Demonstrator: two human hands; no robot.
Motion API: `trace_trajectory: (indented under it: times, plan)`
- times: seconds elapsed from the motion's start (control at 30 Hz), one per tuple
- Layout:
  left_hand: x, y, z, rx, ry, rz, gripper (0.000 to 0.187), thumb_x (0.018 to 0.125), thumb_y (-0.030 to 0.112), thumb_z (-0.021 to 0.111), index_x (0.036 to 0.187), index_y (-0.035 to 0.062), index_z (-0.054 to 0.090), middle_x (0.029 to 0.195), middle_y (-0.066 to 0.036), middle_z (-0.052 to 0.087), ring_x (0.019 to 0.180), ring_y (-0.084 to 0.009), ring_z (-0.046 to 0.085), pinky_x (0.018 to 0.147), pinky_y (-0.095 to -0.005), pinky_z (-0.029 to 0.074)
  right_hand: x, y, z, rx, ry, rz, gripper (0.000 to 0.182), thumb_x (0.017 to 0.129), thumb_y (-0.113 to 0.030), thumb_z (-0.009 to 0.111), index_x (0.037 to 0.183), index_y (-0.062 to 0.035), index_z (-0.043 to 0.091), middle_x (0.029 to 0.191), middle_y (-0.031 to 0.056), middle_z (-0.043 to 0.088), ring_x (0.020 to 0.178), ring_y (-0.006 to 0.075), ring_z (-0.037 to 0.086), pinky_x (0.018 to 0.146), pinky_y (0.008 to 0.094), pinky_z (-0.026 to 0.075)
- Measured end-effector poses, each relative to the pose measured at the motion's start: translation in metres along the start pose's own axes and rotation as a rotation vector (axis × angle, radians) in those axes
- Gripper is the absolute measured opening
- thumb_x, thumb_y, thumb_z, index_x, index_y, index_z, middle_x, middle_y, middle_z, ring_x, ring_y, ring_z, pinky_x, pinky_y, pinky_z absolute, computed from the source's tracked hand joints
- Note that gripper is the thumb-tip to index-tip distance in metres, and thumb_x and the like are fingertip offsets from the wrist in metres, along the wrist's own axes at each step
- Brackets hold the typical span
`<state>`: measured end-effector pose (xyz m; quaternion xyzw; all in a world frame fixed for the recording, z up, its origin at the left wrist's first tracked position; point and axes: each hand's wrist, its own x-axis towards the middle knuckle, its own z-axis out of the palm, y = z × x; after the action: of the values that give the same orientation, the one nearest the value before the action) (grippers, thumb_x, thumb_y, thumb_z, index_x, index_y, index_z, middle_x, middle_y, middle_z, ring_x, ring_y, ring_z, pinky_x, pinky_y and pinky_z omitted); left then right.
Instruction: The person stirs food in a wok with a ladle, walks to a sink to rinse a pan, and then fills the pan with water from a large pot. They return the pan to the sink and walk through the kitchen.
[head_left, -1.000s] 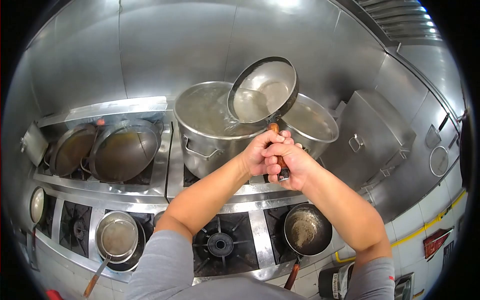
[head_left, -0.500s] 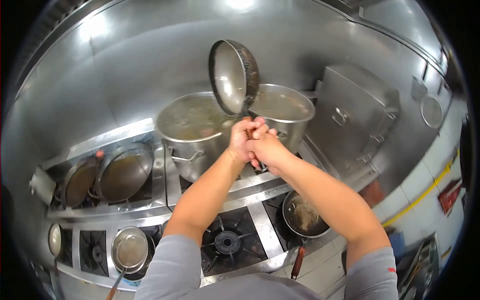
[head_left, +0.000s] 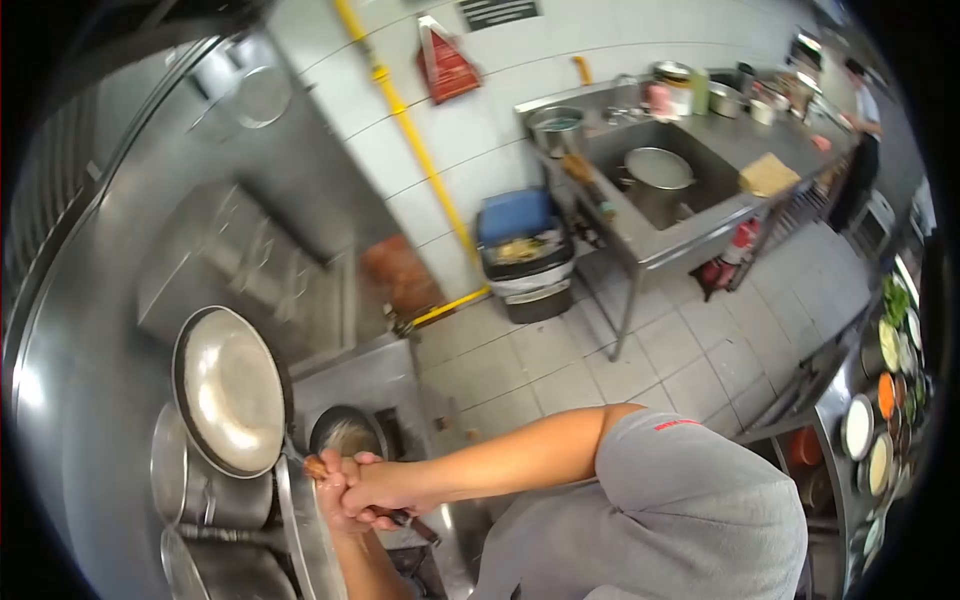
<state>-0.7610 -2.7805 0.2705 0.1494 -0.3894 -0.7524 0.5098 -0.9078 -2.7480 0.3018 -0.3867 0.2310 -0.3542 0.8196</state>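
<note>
Pan [head_left: 235, 392] in the air at the left, its pale inside showing, it lies to the far left of the hands; its long axis slants from bowl, far left, to grip, near right. A dark skillet [head_left: 347, 432] sits just right of that bowl in view. The left hand [head_left: 338, 505] and right hand [head_left: 385, 485] overlap, fingers wrapped tight about the handle [head_left: 315, 467]; the left seems nearer the bowl, though the overlap hides exactly where each grips.
</note>
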Motion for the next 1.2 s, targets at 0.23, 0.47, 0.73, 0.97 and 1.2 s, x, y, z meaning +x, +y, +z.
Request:
trace_trajectory:
  times: [0.23, 0.47, 0.73, 0.97, 1.2]
  plan:
    - [0.119, -0.212, 0.169, 0.015, -0.328, -0.306, 0.025, 0.09, 0.013, 0.072, 0.098, 0.0125, 0.049, 0.073, -0.003, 0.06, 0.081, -0.0253, 0.067, 0.096, -0.0481, 0.055, -0.215, -0.041, -0.165, 0.212, 0.273, -0.199, 0.019, 0.087, -0.012, 0.064, 0.07, -0.0049, 0.057, 0.057, 0.0052, 0.055, 0.042, 0.0161, 0.056, 0.036, 0.0308, 0.043]
    - [0.173, -0.381, 0.306, 0.04, -0.571, -0.728, 0.041, 0.082, 0.01, 0.08, 0.108, 0.0114, 0.048, 0.077, -0.004, 0.064, 0.082, -0.0219, 0.066, 0.103, -0.0514, 0.051, -0.396, -0.059, -0.261, 0.119, 0.662, -0.338, 0.024, 0.097, -0.027, 0.064, 0.091, -0.0037, 0.058, 0.072, 0.0067, 0.061, 0.05, 0.0155, 0.061, 0.044, 0.0274, 0.048]
    - [0.235, -0.511, 0.393, -0.316, -0.736, -1.108, 0.025, 0.087, 0.017, 0.076, 0.105, 0.0177, 0.059, 0.082, 0.003, 0.064, 0.105, -0.0189, 0.063, 0.101, -0.0442, 0.048, -0.596, 0.07, -0.325, -1.084, 1.689, 0.223, 0.065, 0.094, -0.063, 0.062, 0.123, -0.0057, 0.063, 0.108, 0.0192, 0.068, 0.104, 0.0389, 0.067, 0.09, 0.0498, 0.052]
    - [0.315, -0.624, 0.443, -0.174, -0.704, -1.166, 0.023, 0.085, 0.019, 0.076, 0.101, 0.0147, 0.059, 0.082, 0.001, 0.058, 0.1, -0.02, 0.062, 0.094, -0.0435, 0.052, -0.7, 0.457, -0.305, -0.294, 1.683, 1.221, 0.066, 0.096, -0.063, 0.054, 0.116, -0.003, 0.073, 0.126, 0.0218, 0.068, 0.118, 0.0407, 0.064, 0.102, 0.0477, 0.051]
    - [0.447, -0.756, 0.488, -0.085, -0.712, -1.202, 0.016, 0.086, 0.022, 0.078, 0.083, 0.0145, 0.064, 0.081, -0.001, 0.067, 0.086, -0.018, 0.065, 0.078, -0.0386, 0.053, -0.559, 0.456, -0.175, 1.023, 1.956, 1.03, 0.07, 0.097, -0.06, 0.06, 0.122, 0.0048, 0.068, 0.114, 0.0215, 0.074, 0.093, 0.0317, 0.075, 0.092, 0.0442, 0.056]
